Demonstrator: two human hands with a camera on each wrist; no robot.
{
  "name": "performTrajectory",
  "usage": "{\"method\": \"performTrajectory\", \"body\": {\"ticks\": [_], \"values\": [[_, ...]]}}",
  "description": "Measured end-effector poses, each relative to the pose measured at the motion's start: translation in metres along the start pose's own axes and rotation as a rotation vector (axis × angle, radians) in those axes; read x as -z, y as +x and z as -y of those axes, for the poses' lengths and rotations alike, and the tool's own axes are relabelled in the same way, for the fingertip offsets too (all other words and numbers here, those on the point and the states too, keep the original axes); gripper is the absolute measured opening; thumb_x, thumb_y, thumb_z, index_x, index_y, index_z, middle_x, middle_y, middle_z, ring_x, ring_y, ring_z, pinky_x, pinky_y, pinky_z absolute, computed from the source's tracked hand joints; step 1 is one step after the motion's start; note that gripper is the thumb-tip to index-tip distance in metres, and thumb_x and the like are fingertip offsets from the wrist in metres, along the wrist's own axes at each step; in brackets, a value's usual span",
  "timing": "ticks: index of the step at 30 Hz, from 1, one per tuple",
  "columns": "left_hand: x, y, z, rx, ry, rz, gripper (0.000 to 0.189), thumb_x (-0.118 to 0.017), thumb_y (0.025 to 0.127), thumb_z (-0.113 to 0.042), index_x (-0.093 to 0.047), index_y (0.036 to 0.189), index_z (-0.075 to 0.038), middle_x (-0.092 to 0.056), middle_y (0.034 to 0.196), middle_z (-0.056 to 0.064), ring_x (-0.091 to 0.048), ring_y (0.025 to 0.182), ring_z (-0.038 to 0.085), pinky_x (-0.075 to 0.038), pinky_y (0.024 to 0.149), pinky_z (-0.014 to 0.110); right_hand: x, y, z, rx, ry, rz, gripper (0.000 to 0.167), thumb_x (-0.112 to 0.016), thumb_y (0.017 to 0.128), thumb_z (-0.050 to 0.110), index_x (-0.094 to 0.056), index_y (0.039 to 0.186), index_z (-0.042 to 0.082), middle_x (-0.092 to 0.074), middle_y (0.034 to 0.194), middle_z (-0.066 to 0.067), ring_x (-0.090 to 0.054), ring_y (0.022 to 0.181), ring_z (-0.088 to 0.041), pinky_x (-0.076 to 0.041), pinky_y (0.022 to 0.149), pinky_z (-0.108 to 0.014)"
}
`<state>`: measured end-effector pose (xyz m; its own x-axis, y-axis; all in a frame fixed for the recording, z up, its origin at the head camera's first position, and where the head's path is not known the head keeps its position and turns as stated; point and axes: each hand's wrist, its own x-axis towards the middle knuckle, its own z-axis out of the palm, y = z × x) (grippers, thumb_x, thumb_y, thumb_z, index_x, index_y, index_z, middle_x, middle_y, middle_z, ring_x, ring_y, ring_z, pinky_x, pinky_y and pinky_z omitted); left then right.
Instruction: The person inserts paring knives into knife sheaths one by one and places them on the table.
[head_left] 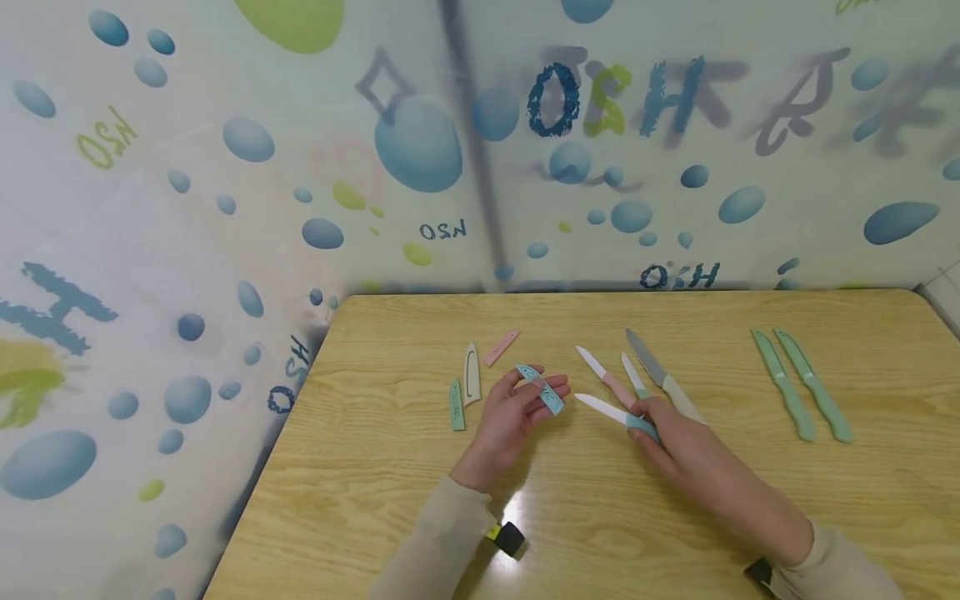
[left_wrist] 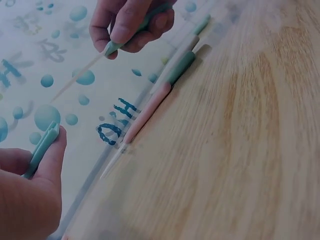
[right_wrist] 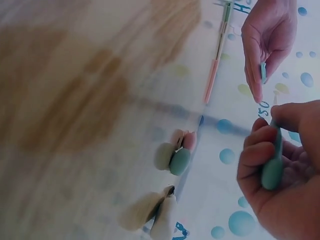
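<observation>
My left hand (head_left: 504, 421), palm up, holds a blue knife sheath (head_left: 551, 400) with cut-out markings between thumb and fingers. The handle of a small knife (head_left: 600, 407) with a white blade and blue handle is gripped in my right hand (head_left: 686, 454). Its tip points left, a short gap from the left fingertips. In the left wrist view the same sheath (left_wrist: 44, 147) stands edge-on against the thumb, and the blade slants down from the right hand. The right wrist view shows the knife handle's rounded end (right_wrist: 272, 174) in the curled fingers.
Left of my hands lie a green sheath (head_left: 457, 406), a cream sheath (head_left: 472, 375) and a pink sheath (head_left: 502, 347). Beyond the right hand are bare pink-handled (head_left: 617, 388), green-handled (head_left: 633, 373) and larger cream-handled (head_left: 678, 398) knives. Two green knives (head_left: 784, 387) lie far right. A patterned wall backs the table.
</observation>
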<state>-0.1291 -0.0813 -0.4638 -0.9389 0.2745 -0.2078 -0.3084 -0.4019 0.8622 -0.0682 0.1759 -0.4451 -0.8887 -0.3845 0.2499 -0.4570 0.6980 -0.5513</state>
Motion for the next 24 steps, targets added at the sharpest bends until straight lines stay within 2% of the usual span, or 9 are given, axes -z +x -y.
{"method": "performTrajectory", "body": {"ticks": [5,11,24], "values": [[-0.004,-0.001,0.000,0.002,-0.015,-0.023,0.038,-0.048,0.108,-0.003,-0.037,0.141,0.012,-0.066,0.130,0.028,-0.071,0.113,0.026,-0.060,0.093,0.030,-0.001,0.000,0.004,-0.017,-0.040,-0.019,0.020,-0.073,0.097,0.009,-0.061,0.114,0.008,-0.060,0.087,0.007,-0.052,0.071,-0.006,-0.049,0.060,-0.027],[-0.008,-0.001,0.001,-0.010,-0.030,-0.058,0.034,-0.048,0.108,-0.003,-0.038,0.137,0.012,-0.066,0.129,0.029,-0.072,0.110,0.025,-0.060,0.092,0.030,-0.002,0.000,0.009,0.000,-0.078,-0.050,0.021,-0.077,0.094,0.010,-0.065,0.110,0.011,-0.065,0.092,0.008,-0.057,0.078,-0.006,-0.056,0.064,-0.033],[-0.012,-0.004,0.003,-0.008,-0.042,-0.085,0.027,-0.050,0.108,-0.004,-0.043,0.132,0.006,-0.067,0.128,0.027,-0.072,0.111,0.025,-0.060,0.092,0.029,-0.004,0.001,0.013,-0.012,-0.109,-0.037,0.023,-0.079,0.093,0.014,-0.066,0.112,0.012,-0.065,0.092,0.010,-0.057,0.078,-0.006,-0.056,0.066,-0.035]]}}
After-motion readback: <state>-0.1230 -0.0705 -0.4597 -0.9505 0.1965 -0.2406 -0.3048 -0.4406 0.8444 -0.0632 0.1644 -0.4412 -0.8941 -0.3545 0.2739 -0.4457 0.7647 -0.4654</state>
